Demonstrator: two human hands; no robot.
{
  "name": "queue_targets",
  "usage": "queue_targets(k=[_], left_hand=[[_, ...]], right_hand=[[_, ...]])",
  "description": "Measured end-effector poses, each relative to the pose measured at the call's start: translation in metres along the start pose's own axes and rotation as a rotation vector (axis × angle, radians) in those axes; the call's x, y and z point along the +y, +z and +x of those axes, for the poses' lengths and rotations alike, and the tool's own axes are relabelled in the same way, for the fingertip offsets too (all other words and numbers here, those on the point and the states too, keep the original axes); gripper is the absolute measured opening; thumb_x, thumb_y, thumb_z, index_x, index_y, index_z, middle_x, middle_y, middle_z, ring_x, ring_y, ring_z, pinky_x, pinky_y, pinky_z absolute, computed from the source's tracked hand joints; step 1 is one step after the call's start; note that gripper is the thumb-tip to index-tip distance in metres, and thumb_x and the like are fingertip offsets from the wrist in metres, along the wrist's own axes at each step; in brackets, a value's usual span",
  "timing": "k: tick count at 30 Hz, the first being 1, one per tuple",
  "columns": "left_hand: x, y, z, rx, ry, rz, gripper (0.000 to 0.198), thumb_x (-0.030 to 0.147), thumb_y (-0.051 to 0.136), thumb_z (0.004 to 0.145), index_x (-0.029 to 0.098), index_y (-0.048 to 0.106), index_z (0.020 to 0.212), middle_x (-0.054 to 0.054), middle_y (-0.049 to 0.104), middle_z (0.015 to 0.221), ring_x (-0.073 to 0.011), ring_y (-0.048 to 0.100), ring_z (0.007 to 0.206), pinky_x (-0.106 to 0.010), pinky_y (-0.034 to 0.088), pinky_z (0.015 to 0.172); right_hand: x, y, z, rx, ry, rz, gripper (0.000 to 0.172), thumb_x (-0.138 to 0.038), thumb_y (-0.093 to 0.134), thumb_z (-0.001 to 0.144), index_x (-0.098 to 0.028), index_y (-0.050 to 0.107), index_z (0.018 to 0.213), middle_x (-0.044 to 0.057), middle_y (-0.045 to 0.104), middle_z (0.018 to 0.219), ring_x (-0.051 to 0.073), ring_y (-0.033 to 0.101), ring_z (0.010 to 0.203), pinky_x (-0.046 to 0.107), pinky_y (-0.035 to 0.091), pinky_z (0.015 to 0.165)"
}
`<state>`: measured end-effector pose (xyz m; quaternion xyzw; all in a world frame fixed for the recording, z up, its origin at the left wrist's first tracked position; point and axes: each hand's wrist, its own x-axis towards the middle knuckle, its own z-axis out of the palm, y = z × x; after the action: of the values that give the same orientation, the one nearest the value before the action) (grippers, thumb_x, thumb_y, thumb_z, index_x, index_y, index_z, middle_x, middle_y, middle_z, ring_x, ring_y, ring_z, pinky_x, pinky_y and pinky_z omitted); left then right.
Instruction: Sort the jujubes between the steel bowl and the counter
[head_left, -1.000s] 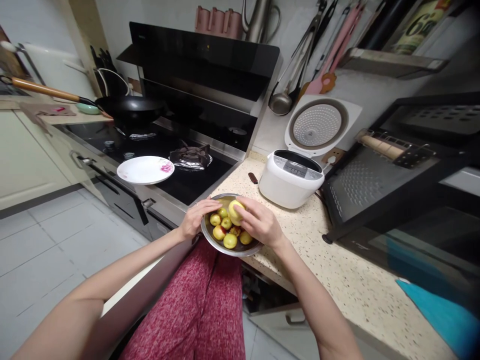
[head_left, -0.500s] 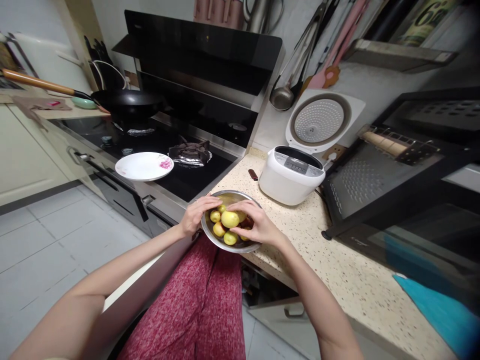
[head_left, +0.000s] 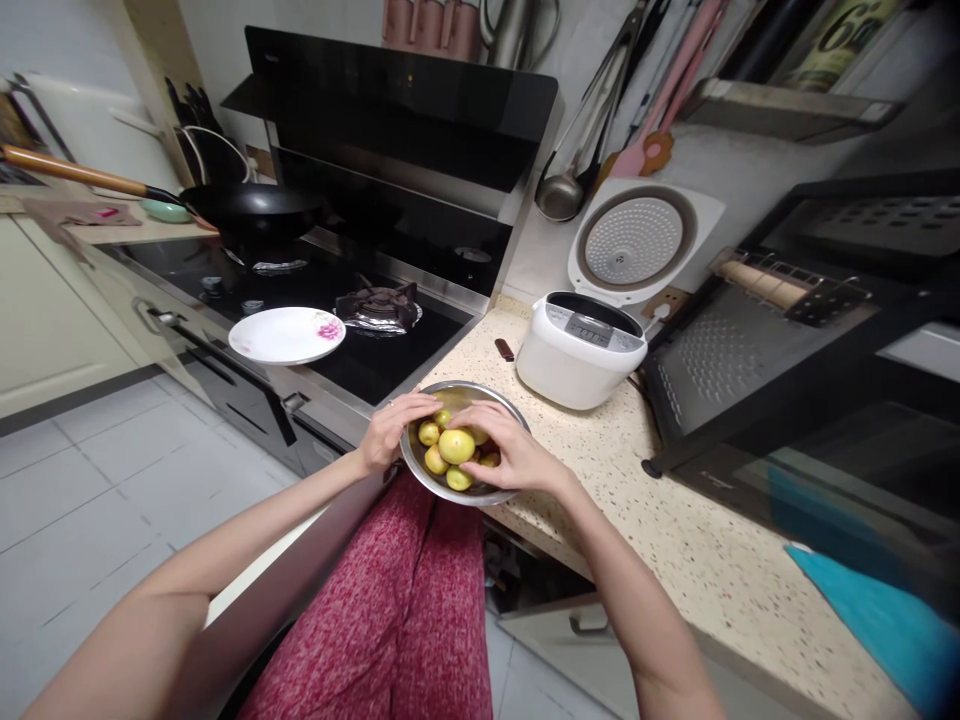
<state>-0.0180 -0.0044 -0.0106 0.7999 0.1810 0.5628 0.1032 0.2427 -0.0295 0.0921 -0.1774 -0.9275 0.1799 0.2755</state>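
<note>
A metal bowl (head_left: 491, 497) sits at the front edge of the counter, holding several small round yellow-green fruits, some with a reddish blush. My left hand (head_left: 391, 432) grips the bowl's left side, its fingers bent over the rim; the thumb is hidden. Inside the bowl, my right hand (head_left: 506, 447) has its thumb and fingers curved around a larger yellow-green fruit (head_left: 456, 446) on top of the others. Part of the fruit behind the right hand is hidden.
A white rice cooker (head_left: 581, 360) stands open behind the bowl, near a small brown object (head_left: 504, 349). On the stove are a white flowered plate (head_left: 285, 336) and a black wok (head_left: 251, 205). A black oven (head_left: 825, 400) and a blue cloth (head_left: 870, 620) lie to the right.
The whole view has shifted very slightly. Both hands keep about the same places at the bowl, and the top fruit sits slightly lower and further left.
</note>
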Motion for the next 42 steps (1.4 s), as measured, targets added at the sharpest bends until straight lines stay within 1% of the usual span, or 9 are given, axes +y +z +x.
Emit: queue_targets(k=[8,12,15,20,24,28,36,39,42], left_hand=[[0.0003,-0.0004,0.0003,0.002,-0.002,-0.001,0.067,0.054,0.019,0.111,0.015,0.068,0.137,-0.016,0.074,0.13,-0.0285,0.067,0.129,-0.054,0.047,0.119],[0.0011,-0.0009,0.001,-0.003,0.007,0.001,0.068,0.055,0.019,0.111,0.016,0.068,0.137,-0.016,0.074,0.131,-0.0283,0.067,0.129,-0.054,0.047,0.118],[0.0013,-0.001,0.0014,0.0,0.013,0.005,0.068,0.054,0.019,0.111,0.015,0.068,0.137,-0.016,0.074,0.13,-0.0285,0.067,0.128,-0.054,0.047,0.118],[0.0022,-0.0013,0.002,0.0,0.016,0.02,0.067,0.053,0.018,0.111,0.015,0.068,0.137,-0.016,0.074,0.13,-0.0284,0.068,0.128,-0.055,0.047,0.118],[0.0025,-0.0017,0.0016,-0.006,0.011,0.024,0.068,0.054,0.018,0.111,0.015,0.068,0.138,-0.016,0.074,0.131,-0.0284,0.067,0.129,-0.056,0.048,0.118],[0.0019,-0.0017,0.0008,-0.005,0.011,0.021,0.069,0.054,0.017,0.111,0.015,0.067,0.138,-0.016,0.073,0.132,-0.0283,0.067,0.13,-0.055,0.047,0.119],[0.0029,-0.0017,0.003,0.009,0.016,0.01,0.065,0.051,0.02,0.111,0.016,0.068,0.137,-0.015,0.074,0.13,-0.0278,0.068,0.128,-0.053,0.049,0.116],[0.0025,-0.0015,0.0032,0.012,0.021,0.007,0.066,0.052,0.019,0.111,0.016,0.069,0.136,-0.015,0.075,0.13,-0.0278,0.068,0.127,-0.052,0.049,0.116],[0.0019,-0.0015,0.0026,0.015,0.028,0.006,0.067,0.053,0.019,0.111,0.015,0.069,0.136,-0.015,0.075,0.129,-0.0277,0.068,0.127,-0.051,0.049,0.117]], right_hand=[[-0.0026,-0.002,0.0011,-0.03,-0.015,-0.007,0.048,-0.036,0.075,0.092,-0.025,0.06,0.137,0.01,0.07,0.137,0.028,0.064,0.13,0.054,0.041,0.119],[-0.0007,-0.0001,-0.0001,0.0,-0.03,0.022,0.044,-0.036,0.076,0.092,-0.025,0.063,0.132,0.009,0.073,0.131,0.027,0.066,0.126,0.053,0.044,0.117],[0.0019,0.0015,-0.0016,0.018,-0.022,0.036,0.044,-0.038,0.078,0.091,-0.024,0.063,0.131,0.008,0.074,0.127,0.026,0.067,0.123,0.054,0.043,0.118],[0.0009,0.0003,-0.0021,0.01,0.042,-0.012,0.043,-0.041,0.076,0.092,-0.025,0.062,0.131,0.009,0.072,0.131,0.029,0.064,0.128,0.057,0.039,0.12],[-0.002,-0.0009,-0.0017,0.006,0.057,-0.06,0.047,-0.042,0.075,0.093,-0.024,0.062,0.135,0.012,0.069,0.137,0.031,0.06,0.133,0.056,0.042,0.117],[-0.0022,-0.001,-0.0014,-0.009,0.023,-0.048,0.054,-0.042,0.074,0.093,-0.025,0.059,0.141,0.012,0.067,0.142,0.03,0.059,0.135,0.054,0.041,0.118],[-0.0002,-0.0006,-0.0012,-0.03,0.003,-0.023,0.058,-0.046,0.076,0.092,-0.027,0.059,0.144,0.011,0.066,0.144,0.03,0.059,0.137,0.054,0.041,0.118],[0.0018,-0.0005,-0.0018,0.032,-0.003,-0.009,0.059,-0.049,0.078,0.091,-0.027,0.06,0.143,0.01,0.068,0.141,0.03,0.06,0.134,0.054,0.042,0.118],[0.0054,-0.0026,-0.0028,0.164,0.03,-0.04,0.049,-0.049,0.072,0.095,-0.026,0.064,0.137,0.01,0.071,0.134,0.03,0.063,0.128,0.054,0.045,0.115]])
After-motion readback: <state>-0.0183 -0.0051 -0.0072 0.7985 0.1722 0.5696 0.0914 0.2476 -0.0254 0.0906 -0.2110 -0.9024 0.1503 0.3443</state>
